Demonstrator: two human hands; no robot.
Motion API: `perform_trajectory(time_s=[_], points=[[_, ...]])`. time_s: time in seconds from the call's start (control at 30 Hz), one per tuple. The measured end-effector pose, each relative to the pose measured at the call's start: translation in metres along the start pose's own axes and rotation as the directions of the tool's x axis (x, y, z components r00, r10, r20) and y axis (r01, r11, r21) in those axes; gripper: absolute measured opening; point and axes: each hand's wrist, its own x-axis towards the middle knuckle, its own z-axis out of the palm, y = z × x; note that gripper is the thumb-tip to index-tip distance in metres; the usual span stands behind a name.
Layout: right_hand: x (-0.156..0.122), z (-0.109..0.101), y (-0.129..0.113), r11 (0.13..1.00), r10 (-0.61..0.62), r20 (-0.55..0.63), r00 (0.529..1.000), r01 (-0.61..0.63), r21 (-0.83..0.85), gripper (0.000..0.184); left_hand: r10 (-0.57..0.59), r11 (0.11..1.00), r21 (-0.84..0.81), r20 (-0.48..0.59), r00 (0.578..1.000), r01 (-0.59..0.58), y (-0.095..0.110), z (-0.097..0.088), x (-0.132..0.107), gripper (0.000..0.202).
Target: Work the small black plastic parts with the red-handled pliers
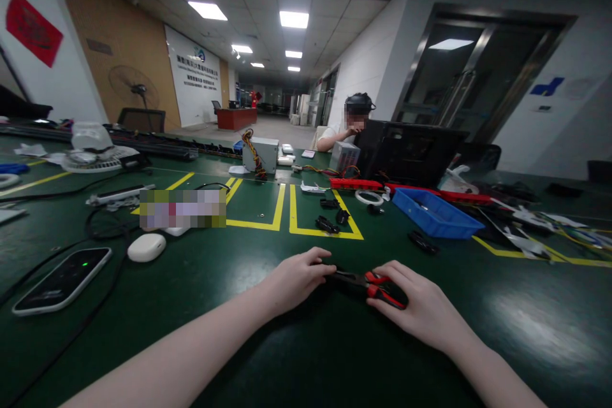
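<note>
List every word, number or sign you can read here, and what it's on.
"科技有限公司": seems to end the top line of the white wall sign; its smaller lines are too small.
Red poster: markings too blurred.
Dark wall plaque: too blurred.
Phone-like device: screen text too small.
Pliers: no lettering readable.

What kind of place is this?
Probably an electronics workroom: a green worktable with yellow markings, a computer power supply with bundled wires, and red-handled pliers in the right hand.
</note>
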Motion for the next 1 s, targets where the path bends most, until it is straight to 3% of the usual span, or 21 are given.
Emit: perform_trajectory(time_s=[0.3,0.5,0.73,1.0], points=[[-0.0002,-0.0008,0.0019,0.998,-0.022,0.011,1.000,0.022,-0.059,0.030,0.007,1.000,0.023,-0.021,1.000,-0.007,-0.0034,0.0041,0.0002,0.037],[0.0004,0.0009,0.0064,0.997,-0.028,0.014,0.999,0.029,-0.074,0.032,0.073,0.988,0.138,0.006,0.997,-0.073,-0.0052,0.0046,0.0007,0.043],[-0.0002,0.0003,0.0081,0.999,-0.015,0.037,0.999,0.016,-0.045,0.030,0.073,0.952,0.295,0.028,0.997,-0.078,-0.0014,0.0001,0.0007,0.043],[-0.0015,-0.0021,0.0045,1.000,-0.006,0.031,0.999,0.007,-0.028,0.028,0.101,0.979,0.173,0.031,0.994,-0.105,0.0009,-0.0007,-0.0015,0.048]])
